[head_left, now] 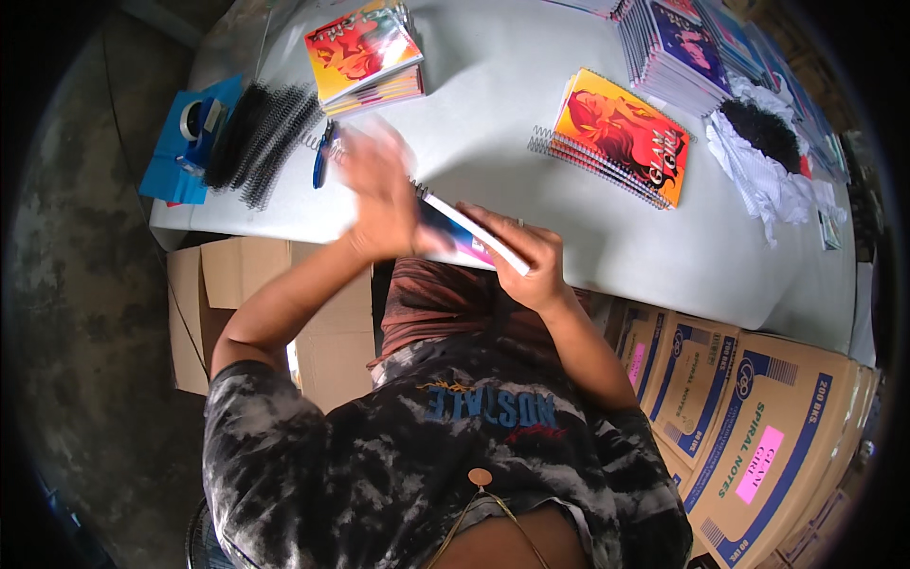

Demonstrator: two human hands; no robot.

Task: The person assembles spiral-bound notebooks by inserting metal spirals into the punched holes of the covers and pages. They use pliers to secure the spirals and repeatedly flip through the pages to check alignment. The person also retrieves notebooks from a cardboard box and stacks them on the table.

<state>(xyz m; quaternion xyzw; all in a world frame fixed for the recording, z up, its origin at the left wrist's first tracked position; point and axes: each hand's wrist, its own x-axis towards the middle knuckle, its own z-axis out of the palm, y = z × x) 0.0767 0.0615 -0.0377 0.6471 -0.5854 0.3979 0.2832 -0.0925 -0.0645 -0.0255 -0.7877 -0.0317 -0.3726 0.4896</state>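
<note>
Near the middle of the frame, just past the lap, one thin notebook (481,237) is up in the air, tipped so its white page edge shows. That edge makes a long slant, from the upper left down to the lower right. The right hand (537,254) has the low end, with its fingers over the back of the notebook, gripping it. A bit of black coil (417,187) pokes out at the high end, on the side of the left hand (379,185). So the left hand is the one nearer the coil, and the coil lies just to the right of its palm. That left hand is a blur. Its fingers point up the frame, but I can't tell how wide they are, or if they hold or touch anything. The cover faces the lower left, and it looks blue and pink. Just left of the blurry fingers is a blue hand tool (322,155) on the white table (474,104), and next to it lies a pile of loose black coils (256,142). A stack of red and yellow books (370,59) sits at the top, left of the middle. More red and orange notebooks (621,133), with coils on them, lie right of the middle, well apart from both hands.
</note>
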